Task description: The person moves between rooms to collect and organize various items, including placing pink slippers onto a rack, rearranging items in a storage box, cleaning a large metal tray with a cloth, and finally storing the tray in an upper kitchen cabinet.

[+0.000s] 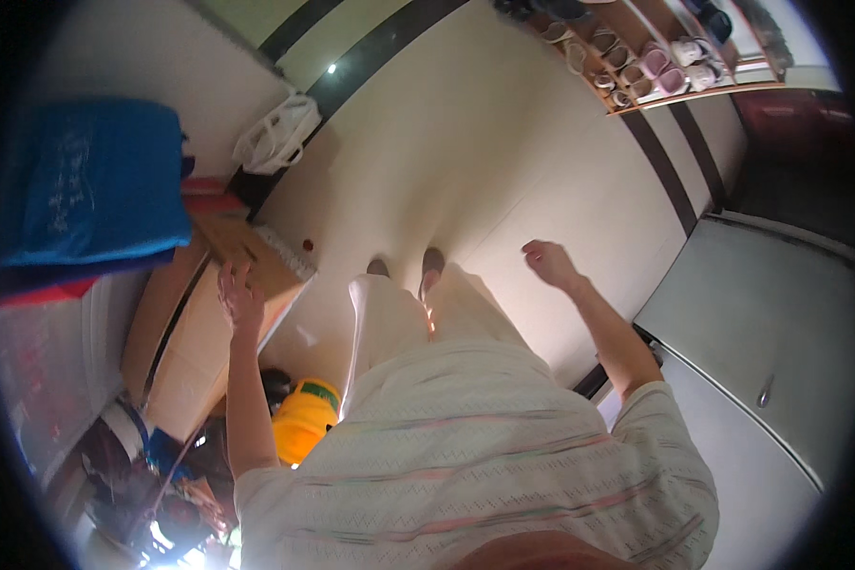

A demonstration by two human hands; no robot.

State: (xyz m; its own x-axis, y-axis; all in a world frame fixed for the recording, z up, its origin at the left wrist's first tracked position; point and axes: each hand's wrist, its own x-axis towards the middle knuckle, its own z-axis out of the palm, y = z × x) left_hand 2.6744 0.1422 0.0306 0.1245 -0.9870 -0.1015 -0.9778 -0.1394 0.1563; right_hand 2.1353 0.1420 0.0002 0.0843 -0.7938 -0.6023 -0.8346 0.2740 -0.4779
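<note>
My left hand is on the left with its fingers apart, holding nothing. Below it in the picture's depth stands a tall cardboard box with a dark strap or tape line; whether the hand touches the box I cannot tell. On the right, my right hand hangs over the tiled floor, its fingers curled in and nothing visible in them. The grey cabinet with a small metal handle is the nearest furniture to that arm.
A blue bag-like cover with writing lies on a stack at the left. A white plastic bag sits by the wall. Shoes fill a wooden rack at the top right. A yellow container stands beside my left forearm.
</note>
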